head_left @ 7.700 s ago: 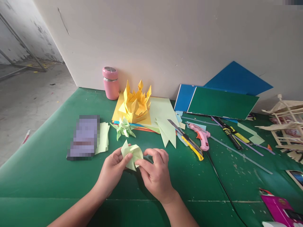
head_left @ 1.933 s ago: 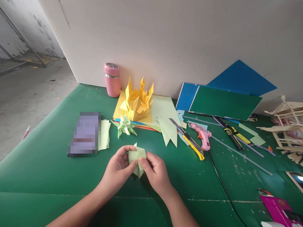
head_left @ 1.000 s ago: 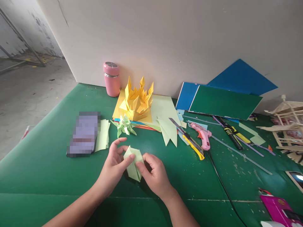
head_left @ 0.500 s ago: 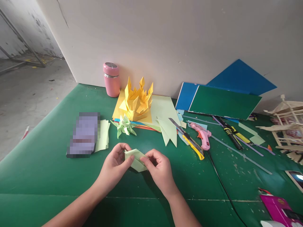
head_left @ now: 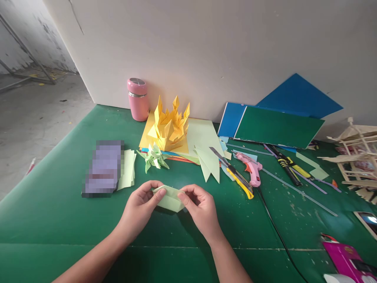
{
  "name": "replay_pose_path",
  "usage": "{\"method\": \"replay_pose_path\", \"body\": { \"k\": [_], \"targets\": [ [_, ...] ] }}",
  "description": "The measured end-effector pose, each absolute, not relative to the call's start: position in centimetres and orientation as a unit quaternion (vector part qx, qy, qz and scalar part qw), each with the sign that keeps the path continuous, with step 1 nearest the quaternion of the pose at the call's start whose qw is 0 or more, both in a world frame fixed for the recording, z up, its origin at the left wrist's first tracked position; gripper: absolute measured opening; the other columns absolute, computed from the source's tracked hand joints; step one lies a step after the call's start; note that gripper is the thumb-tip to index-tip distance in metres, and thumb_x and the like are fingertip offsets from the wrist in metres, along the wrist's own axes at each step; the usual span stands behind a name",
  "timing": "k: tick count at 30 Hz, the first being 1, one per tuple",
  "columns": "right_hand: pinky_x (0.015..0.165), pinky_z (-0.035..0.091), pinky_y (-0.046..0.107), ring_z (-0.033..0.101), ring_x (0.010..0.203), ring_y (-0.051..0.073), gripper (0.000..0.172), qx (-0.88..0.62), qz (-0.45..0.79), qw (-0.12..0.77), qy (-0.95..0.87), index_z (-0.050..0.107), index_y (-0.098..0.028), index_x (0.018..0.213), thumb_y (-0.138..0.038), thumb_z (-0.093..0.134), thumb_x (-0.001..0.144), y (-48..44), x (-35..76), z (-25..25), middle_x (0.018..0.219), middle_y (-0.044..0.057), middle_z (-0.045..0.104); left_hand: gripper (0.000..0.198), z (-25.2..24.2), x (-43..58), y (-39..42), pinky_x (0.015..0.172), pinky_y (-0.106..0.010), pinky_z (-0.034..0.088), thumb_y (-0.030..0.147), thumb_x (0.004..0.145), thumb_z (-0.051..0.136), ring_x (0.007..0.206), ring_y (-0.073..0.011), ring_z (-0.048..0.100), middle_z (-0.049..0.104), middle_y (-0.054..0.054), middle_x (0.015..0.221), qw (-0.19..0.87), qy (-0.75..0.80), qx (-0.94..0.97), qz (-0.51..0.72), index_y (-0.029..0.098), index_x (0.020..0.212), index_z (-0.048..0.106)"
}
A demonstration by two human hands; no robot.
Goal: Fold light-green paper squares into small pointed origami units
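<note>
Between my two hands is a folded piece of pale green paper [head_left: 170,199], held just above the green table. My left hand [head_left: 145,202] pinches its left end between thumb and fingers. At the right end, my right hand [head_left: 199,206] grips it the same way, thumb on the near face. Beyond them sits a green and white folded-paper flower [head_left: 153,158]. A yellow folded-paper crown [head_left: 171,129] stands behind that on stacked coloured sheets. To the left, a small pile of pale green paper pieces [head_left: 127,169] lies beside a phone [head_left: 103,169], whose screen is blurred out.
A yellow utility knife [head_left: 240,182] with its blade out and a pink glue gun [head_left: 251,169] with a trailing cord lie to the right. A pink flask [head_left: 138,100] stands by the wall. Blue and green boards [head_left: 279,125] lean there, near a wooden model [head_left: 356,153].
My thumbs have shifted along the pale green paper, and its near face has turned. It now looks longer and flatter between my hands. Other things stay in place.
</note>
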State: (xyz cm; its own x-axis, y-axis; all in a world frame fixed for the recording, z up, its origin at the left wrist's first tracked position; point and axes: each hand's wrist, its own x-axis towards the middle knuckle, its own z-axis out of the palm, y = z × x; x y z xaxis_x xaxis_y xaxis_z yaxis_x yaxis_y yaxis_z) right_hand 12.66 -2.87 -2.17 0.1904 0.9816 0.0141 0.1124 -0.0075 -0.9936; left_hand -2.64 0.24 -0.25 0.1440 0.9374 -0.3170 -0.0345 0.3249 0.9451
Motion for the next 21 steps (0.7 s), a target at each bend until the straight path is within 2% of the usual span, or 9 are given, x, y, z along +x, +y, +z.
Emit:
{"method": "replay_pose_path", "body": {
  "k": [5,10,14,17,19,21],
  "targets": [
    [0.054,0.045,0.024,0.055,0.056,0.013,0.015,-0.579,0.423,0.517,-0.467,0.065,-0.018,0.067,-0.032,0.065,0.075,-2.86,12.67,-2.11,0.062,0.001,0.064,0.032,-0.10,-2.71,0.34,0.052,-0.021,0.043,0.048,0.061,0.075,0.059,-0.0132,0.055,0.065,0.000,0.070,0.595,0.524,0.466,0.394,0.019,0.074,0.069],
    [0.059,0.049,0.026,0.061,0.061,0.016,0.017,-0.577,0.415,0.523,-0.469,0.067,-0.019,0.066,-0.032,0.064,0.076,-2.87,12.64,-1.98,0.065,0.002,0.069,0.033,-0.22,-2.88,0.40,0.054,-0.022,0.044,0.049,0.058,0.077,0.060,-0.0137,0.056,0.067,-0.001,0.066,0.605,0.536,0.441,0.390,0.018,0.066,0.068],
    [0.056,0.049,0.025,0.061,0.064,0.016,0.032,-0.559,0.435,0.528,-0.469,0.072,-0.018,0.078,-0.044,0.055,0.084,-2.91,12.87,-2.16,0.072,0.005,0.070,0.035,-0.25,-2.86,0.51,0.055,-0.022,0.046,0.048,0.054,0.080,0.059,-0.0131,0.057,0.069,-0.001,0.068,0.629,0.534,0.395,0.404,0.017,0.065,0.068],
    [0.055,0.049,0.024,0.060,0.062,0.016,0.040,-0.523,0.485,0.528,-0.461,0.071,-0.017,0.089,-0.053,0.057,0.080,-2.96,12.93,-2.27,0.075,0.005,0.069,0.036,-0.14,-2.82,0.55,0.053,-0.022,0.046,0.049,0.053,0.080,0.056,-0.0123,0.056,0.069,-0.001,0.066,0.616,0.538,0.388,0.424,0.017,0.065,0.068],
    [0.054,0.048,0.024,0.058,0.058,0.014,0.036,-0.526,0.497,0.515,-0.460,0.071,-0.016,0.087,-0.050,0.066,0.074,-2.94,12.87,-2.27,0.070,0.003,0.067,0.036,-0.09,-2.81,0.54,0.052,-0.022,0.046,0.049,0.052,0.081,0.055,-0.0122,0.056,0.070,-0.002,0.066,0.604,0.543,0.392,0.432,0.017,0.064,0.068],
    [0.053,0.046,0.023,0.055,0.054,0.013,0.027,-0.553,0.482,0.501,-0.459,0.070,-0.016,0.075,-0.043,0.068,0.073,-2.87,12.81,-2.21,0.061,0.001,0.062,0.036,-0.12,-2.83,0.53,0.053,-0.021,0.046,0.048,0.051,0.081,0.056,-0.0116,0.056,0.071,-0.002,0.069,0.598,0.545,0.396,0.434,0.017,0.063,0.069]
  ]
}}
